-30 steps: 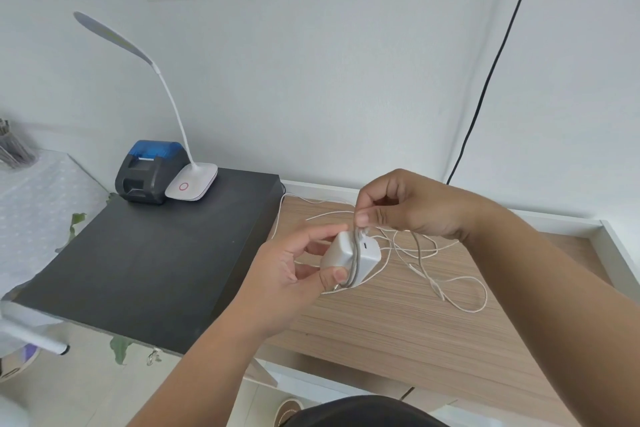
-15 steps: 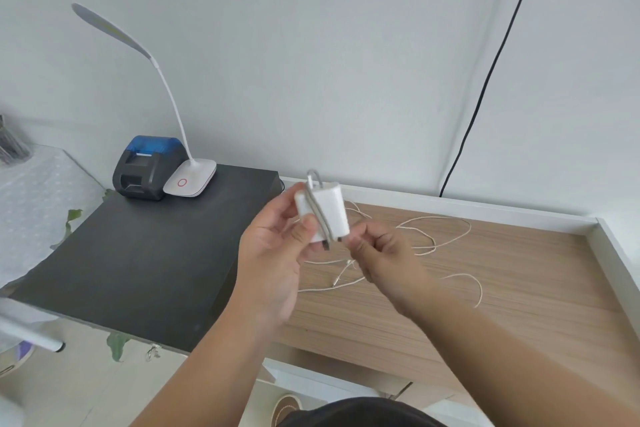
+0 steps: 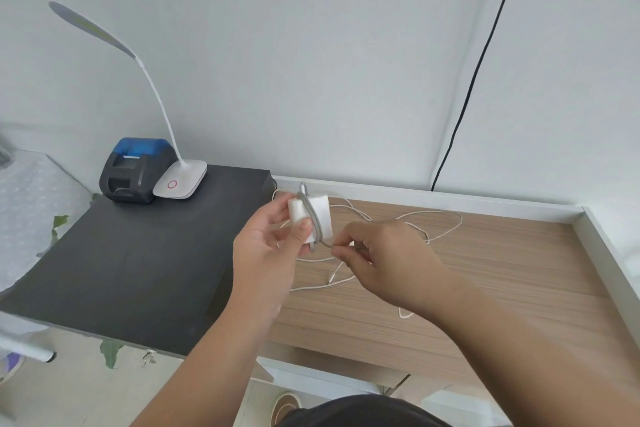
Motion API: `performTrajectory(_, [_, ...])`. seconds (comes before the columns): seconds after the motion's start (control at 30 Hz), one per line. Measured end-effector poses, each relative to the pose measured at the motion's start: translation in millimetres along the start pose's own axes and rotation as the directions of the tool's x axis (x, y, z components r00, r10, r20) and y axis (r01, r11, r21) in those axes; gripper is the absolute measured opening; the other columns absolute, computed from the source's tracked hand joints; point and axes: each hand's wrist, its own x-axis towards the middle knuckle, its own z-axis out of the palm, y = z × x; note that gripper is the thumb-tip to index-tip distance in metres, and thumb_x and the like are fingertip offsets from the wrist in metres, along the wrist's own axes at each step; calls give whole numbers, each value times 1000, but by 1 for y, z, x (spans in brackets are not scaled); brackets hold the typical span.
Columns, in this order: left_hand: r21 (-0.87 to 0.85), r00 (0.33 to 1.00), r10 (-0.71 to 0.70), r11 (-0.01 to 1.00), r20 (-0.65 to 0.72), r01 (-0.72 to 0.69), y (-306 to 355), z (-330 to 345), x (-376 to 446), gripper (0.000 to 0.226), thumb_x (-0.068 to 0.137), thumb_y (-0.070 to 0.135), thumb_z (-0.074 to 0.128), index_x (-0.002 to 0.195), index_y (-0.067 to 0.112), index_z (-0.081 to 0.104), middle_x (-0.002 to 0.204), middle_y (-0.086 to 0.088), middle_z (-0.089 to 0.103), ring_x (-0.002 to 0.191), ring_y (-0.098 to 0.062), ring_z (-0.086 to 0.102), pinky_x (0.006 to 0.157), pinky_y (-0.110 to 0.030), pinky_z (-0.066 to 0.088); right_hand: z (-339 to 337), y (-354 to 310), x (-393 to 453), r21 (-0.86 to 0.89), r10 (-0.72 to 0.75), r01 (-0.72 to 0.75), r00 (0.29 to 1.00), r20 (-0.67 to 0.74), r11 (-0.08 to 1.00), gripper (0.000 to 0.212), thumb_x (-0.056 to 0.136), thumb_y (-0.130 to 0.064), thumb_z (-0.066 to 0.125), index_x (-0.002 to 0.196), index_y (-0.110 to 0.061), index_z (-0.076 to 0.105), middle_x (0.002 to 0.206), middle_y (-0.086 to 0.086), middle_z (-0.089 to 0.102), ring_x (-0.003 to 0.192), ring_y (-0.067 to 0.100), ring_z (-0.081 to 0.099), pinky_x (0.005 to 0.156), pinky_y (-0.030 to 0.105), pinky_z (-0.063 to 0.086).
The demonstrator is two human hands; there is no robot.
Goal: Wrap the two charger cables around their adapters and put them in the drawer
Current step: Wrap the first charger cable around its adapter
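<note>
White adapter (image 3: 313, 218) is held above the bench (image 3: 485, 270) in the left hand (image 3: 266, 253), thumb pressing a grey cable (image 3: 309, 210) turn so it cannot slip. Cable end is pinched by the right hand (image 3: 384, 253), apparently for tucking. Second white cable (image 3: 433, 218) lies loose on the bench.

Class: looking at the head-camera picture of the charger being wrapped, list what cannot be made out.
- Second adapter: not visible; the loose white cable on the wooden desk runs behind the right hand.
- Drawer: none identifiable.
- White square adapter: its near side is covered by the left hand.
</note>
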Motion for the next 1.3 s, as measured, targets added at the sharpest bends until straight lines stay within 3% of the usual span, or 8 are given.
performTrajectory(0.17, [318, 972, 174, 923, 157, -217, -9, -5, -6, 43, 86, 17, 72, 117, 45, 59, 108, 20, 63, 96, -4, 65, 74, -18, 53, -22, -3, 8, -124, -86, 101, 988, 125, 987, 14, 90, -37, 57, 93, -28, 67, 70, -10, 55, 72, 16, 54, 67, 32, 47])
performTrajectory(0.33, [492, 925, 204, 799, 320, -346, -14, -13, -4, 46, 89, 31, 63, 133, 37, 53, 119, 26, 52, 108, -5, 57, 86, -17, 47, -41, 5, 22, -172, -174, 184, 982, 75, 968, 13, 88, -40, 61, 88, -30, 68, 66, -17, 49, 62, 6, 44, 58, 27, 40])
performTrajectory(0.47, [501, 873, 225, 745, 434, -441, -8, -16, -5, 45, 92, 24, 57, 136, 31, 51, 124, 20, 52, 116, -4, 52, 95, -16, 40, -50, 11, 35, -54, -229, 233, 971, 60, 971, 11, 85, -39, 67, 84, -29, 71, 58, -15, 50, 52, -1, 43, 54, 28, 43])
performTrajectory(0.63, [460, 836, 226, 748, 500, -478, 4, -20, -5, 44, 92, 18, 57, 135, 25, 55, 122, 19, 53, 115, -7, 54, 95, -16, 40, -43, 24, 46, 305, -124, 79, 984, 131, 949, 9, 80, -33, 75, 80, -24, 73, 67, 11, 66, 60, 28, 55, 60, 38, 49])
performTrajectory(0.77, [367, 808, 212, 808, 549, -461, 11, -20, -6, 43, 92, 18, 60, 135, 22, 56, 118, 18, 57, 112, -17, 58, 95, -28, 47, -36, 37, 48, 606, -53, -104, 970, 237, 789, 12, 78, -24, 76, 82, -14, 74, 81, 21, 70, 70, 30, 60, 71, 43, 50])
performTrajectory(0.87, [262, 831, 143, 908, 538, -326, 12, -17, -10, 44, 91, 23, 62, 135, 21, 56, 115, 16, 59, 110, -22, 61, 93, -36, 52, -27, 40, 45, 746, 13, -227, 960, 281, 626, 5, 81, -13, 73, 79, -9, 72, 63, 7, 63, 52, 6, 49, 52, 17, 39])
performTrajectory(1.07, [82, 902, 117, 983, 415, -166, 12, -3, -11, 43, 86, 19, 67, 129, 21, 58, 115, 6, 68, 101, -15, 65, 81, -31, 55, 6, 41, 29, 888, 172, -343, 937, 303, 305, 14, 71, -28, 77, 66, -19, 68, 50, 0, 37, 42, 6, 23, 41, 15, 17])
performTrajectory(1.3, [-83, 985, 16, 997, 171, -2, 6, 14, -6, 37, 91, 11, 62, 127, 16, 60, 113, 2, 72, 90, -12, 68, 71, -29, 52, 26, 29, 8, 604, 290, -230, 957, -1, 763, 14, 89, -20, 67, 76, -22, 69, 54, -2, 40, 50, 7, 32, 49, 19, 26])
